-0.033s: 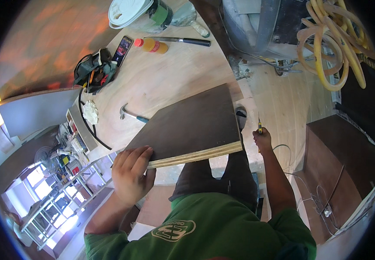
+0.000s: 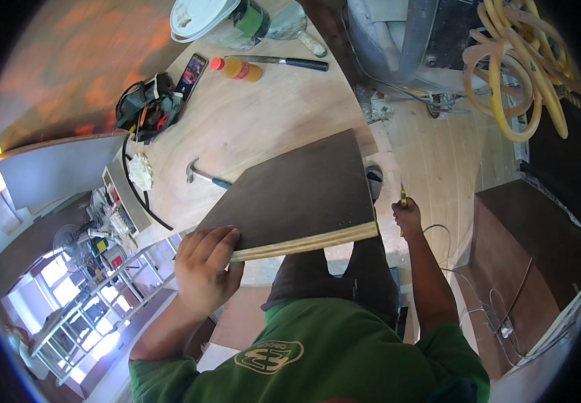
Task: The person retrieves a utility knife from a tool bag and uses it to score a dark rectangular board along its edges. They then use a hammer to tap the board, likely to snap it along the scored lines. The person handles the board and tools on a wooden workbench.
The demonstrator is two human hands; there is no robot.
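Observation:
My left hand (image 2: 206,269) grips the lower-left edge of a dark brown board (image 2: 290,188) with pale layered plywood edges, which lies angled over the front of a light wooden worktop (image 2: 250,101). Out to the right of the board, my right hand (image 2: 407,216) is closed around a slim yellow-and-black tool (image 2: 403,196), held upright. A claw hammer (image 2: 196,171) with a teal handle lies on the worktop just beyond the board's upper-left edge.
Behind sit a tool bag (image 2: 139,111), phone (image 2: 190,77), orange bottle (image 2: 237,70), long blade (image 2: 300,64), putty knife (image 2: 307,37) and lidded bucket (image 2: 196,17). Yellow hose coils (image 2: 505,80) are upper right, a brown cabinet (image 2: 525,242) right, metal scaffolding (image 2: 96,309) left.

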